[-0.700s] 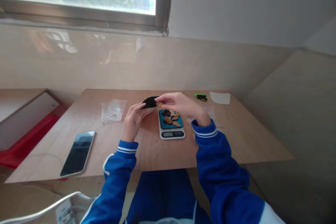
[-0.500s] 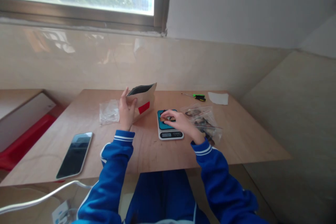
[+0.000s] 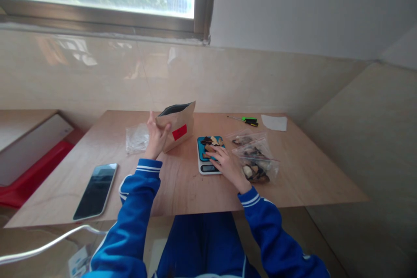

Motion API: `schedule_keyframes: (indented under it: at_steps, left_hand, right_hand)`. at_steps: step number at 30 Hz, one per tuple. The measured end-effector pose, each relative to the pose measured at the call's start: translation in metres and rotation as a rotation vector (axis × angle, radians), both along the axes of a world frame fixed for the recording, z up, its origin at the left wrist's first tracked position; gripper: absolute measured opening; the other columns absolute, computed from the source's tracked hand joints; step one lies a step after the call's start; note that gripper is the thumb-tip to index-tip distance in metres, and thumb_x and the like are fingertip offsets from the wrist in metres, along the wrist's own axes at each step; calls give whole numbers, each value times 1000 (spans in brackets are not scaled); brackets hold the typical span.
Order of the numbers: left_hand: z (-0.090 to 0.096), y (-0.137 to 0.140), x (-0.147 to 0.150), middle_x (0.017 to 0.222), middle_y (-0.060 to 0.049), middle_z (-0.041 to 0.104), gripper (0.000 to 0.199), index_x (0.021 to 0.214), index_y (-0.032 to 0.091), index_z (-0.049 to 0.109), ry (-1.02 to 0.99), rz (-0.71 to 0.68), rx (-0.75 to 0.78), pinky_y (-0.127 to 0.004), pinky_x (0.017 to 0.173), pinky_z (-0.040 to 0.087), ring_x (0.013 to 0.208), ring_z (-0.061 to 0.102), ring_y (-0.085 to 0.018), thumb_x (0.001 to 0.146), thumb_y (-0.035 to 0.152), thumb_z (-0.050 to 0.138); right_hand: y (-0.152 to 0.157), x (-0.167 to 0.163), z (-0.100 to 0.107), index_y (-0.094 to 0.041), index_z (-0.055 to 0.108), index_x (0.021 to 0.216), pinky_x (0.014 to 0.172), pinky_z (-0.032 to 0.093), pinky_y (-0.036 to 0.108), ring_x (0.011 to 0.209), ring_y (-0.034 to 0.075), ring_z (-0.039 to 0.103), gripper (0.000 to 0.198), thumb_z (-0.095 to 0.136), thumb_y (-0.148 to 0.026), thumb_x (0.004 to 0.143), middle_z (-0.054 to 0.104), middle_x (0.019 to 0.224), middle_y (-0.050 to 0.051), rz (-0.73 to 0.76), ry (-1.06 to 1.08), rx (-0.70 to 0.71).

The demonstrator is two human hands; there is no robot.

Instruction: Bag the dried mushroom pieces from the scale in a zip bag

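Observation:
My left hand (image 3: 158, 138) grips the left side of a kraft paper pouch (image 3: 180, 121) with a red label. The pouch stands upright on the table with its dark mouth open. Right of it lies a small kitchen scale (image 3: 206, 168) with a blue top and a grey display. Several dried brown and pale slices (image 3: 210, 142) rest on its top, perhaps dried mushroom. My right hand (image 3: 226, 164) reaches over the scale's right side, fingers stretched and apart, fingertips touching or just above the slices. Its hold on any slice cannot be made out.
Clear zip bags (image 3: 256, 160) of dark dried pieces lie right of the scale. Behind them are a screwdriver pair (image 3: 249, 120) and white paper (image 3: 274, 123). Left of the pouch is a crumpled clear bag (image 3: 137, 139); a phone (image 3: 96, 192) lies near the front left edge.
My right hand has drawn back slightly toward me and its fingers have spread, uncovering more slices on the scale. My left hand still holds the pouch. The view has shifted a little.

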State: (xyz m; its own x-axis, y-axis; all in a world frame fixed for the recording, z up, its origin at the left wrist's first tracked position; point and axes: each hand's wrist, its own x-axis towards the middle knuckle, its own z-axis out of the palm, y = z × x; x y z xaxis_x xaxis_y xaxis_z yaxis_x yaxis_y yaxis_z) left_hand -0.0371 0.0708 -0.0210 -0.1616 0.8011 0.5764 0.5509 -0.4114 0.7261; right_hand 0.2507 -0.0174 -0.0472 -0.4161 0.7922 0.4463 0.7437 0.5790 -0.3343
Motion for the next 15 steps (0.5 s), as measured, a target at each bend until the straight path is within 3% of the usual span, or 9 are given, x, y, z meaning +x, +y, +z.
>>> schedule_keyframes:
  at_steps: [4,7,8,11,15]
  left_hand:
    - [-16,-6,-24,157,-15,21,68,151,19,16,-8,2,-33,-43,119,17,146,20,-23,95,52,33]
    - [-30,-4,-49,151,-15,32,52,144,14,35,126,211,-160,-38,118,21,144,26,-20,97,36,26]
    - [-34,-3,-56,150,-15,34,50,140,13,41,195,280,-263,-37,117,23,142,29,-21,95,31,29]
    - [-50,0,-71,139,-18,50,44,126,12,57,249,307,-423,-44,110,34,131,46,-29,84,24,47]
    - [-62,-3,-74,117,-19,66,31,100,13,71,289,307,-514,-53,100,41,114,57,-39,76,27,58]
  right_hand:
    - [-23,13,22,-23,68,113,100,45,47,116,24,54,27,47,-23,95,61,123,11,-117,113,47]
    - [-43,28,34,-24,70,106,99,44,47,113,25,54,26,46,-24,95,60,120,10,-250,187,108]
    - [-50,33,36,-24,70,105,98,44,47,113,25,54,26,47,-24,95,60,120,11,-291,202,126]
    - [-68,47,35,-23,71,103,95,44,46,109,25,55,25,47,-25,94,60,117,11,-379,221,149]
    - [-84,55,23,-24,71,102,91,45,44,105,25,55,24,49,-25,93,61,115,10,-436,243,112]
